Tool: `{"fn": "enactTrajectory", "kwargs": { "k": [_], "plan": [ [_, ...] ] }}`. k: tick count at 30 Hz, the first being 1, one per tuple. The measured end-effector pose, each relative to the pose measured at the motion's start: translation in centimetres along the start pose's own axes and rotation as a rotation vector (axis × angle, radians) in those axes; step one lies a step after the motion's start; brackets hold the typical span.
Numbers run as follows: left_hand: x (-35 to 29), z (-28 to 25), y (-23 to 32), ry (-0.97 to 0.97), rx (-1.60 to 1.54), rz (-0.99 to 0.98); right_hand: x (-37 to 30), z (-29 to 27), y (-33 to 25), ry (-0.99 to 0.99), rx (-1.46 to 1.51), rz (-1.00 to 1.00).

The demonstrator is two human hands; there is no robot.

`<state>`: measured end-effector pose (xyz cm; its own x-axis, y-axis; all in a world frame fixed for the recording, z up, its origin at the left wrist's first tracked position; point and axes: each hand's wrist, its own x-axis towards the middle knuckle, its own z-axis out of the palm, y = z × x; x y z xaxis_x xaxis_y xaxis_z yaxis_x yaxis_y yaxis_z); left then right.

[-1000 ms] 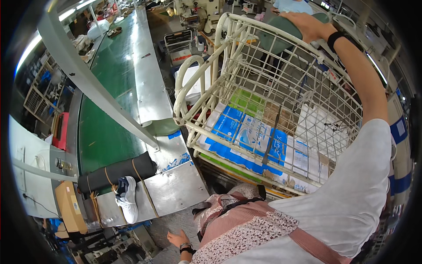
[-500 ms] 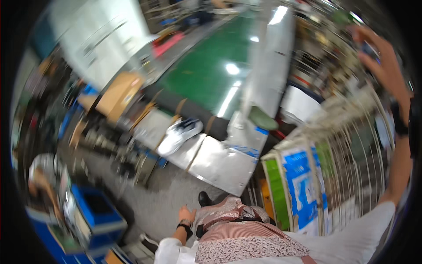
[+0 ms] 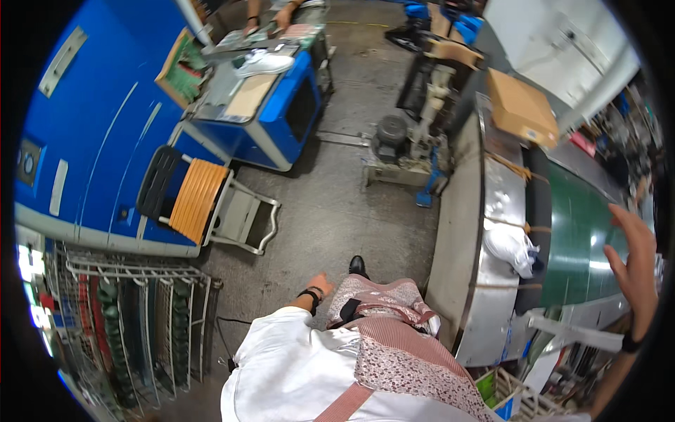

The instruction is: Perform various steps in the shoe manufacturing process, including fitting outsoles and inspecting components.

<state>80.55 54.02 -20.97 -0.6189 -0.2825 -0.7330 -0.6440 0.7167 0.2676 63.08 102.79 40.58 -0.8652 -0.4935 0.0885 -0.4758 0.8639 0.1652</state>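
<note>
My right hand (image 3: 634, 257) is raised at the right, over the side of the green conveyor belt (image 3: 573, 232). Its thumb and fingers are apart with nothing between them. Low beside my patterned apron (image 3: 422, 344) hangs my left hand (image 3: 321, 284), touching no workpiece. Seen from above, its fingers are partly hidden and I cannot tell how far they curl. A crumpled white bundle (image 3: 509, 247) with a dark part lies on the metal end of the conveyor, between my body and the belt.
At the far left a co-worker's hands (image 3: 271, 22) work at a blue machine (image 3: 288, 112) bearing a white shoe (image 3: 264, 63). A folding chair (image 3: 200, 200), wire rack (image 3: 140, 330) and motor unit (image 3: 391, 137) stand around the floor. A cardboard box (image 3: 522, 105) sits on the conveyor's far end.
My view has swung left, so the conveyor now lies at the right and the blue machine and chair have come into sight. My right hand stays raised, my left hand low.
</note>
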Motion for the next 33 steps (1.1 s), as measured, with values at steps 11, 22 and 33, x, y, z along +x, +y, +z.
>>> {"fn": "enactTrajectory", "kwargs": {
  "k": [11,22,33],
  "plan": [
    [2.6,-10.5,-12.3,0.363,-0.574,-0.461,43.6,13.1,-17.5,-0.125,0.428,-0.584],
    [14.9,-4.6,-16.4,0.184,-0.518,-0.416,83.2,37.8,-44.9,0.067,0.808,-0.848],
    [23.2,-19.9,-14.1,0.207,-0.552,-0.526,97.5,44.7,-60.4,-0.027,0.877,-0.476]
  ]
}}
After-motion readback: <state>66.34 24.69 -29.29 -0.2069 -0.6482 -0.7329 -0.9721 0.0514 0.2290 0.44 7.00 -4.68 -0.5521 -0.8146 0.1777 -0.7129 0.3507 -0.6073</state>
